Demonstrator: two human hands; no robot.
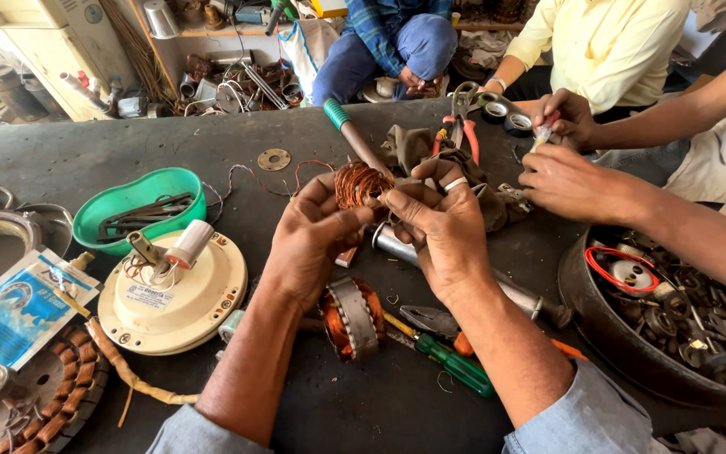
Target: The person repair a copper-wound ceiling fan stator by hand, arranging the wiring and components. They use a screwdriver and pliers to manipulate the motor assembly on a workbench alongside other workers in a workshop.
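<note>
While both hands meet over the middle of the dark workbench (86, 160), the left hand (313, 231) and the right hand (439, 227) pinch a small coil of copper wire (360, 183) between their fingertips, fingers curled tight around it; the right hand wears a pale ring. The coil sits above the bench, just in front of a crumpled brown cloth (418, 147). Below the wrists lies a wound stator (350, 318), and beside it a green-handled screwdriver (451, 363) and pliers with orange grips (439, 321). To the left rest a cream round motor housing (180, 294) and a green plastic bowl (140, 202) holding dark metal pieces. At the right edge stands a dark pan of small metal parts (674, 319). Another person's hands (569, 151) work near the far right, apart from the coil. Red-handled pliers (461, 130) lie on the cloth.
</note>
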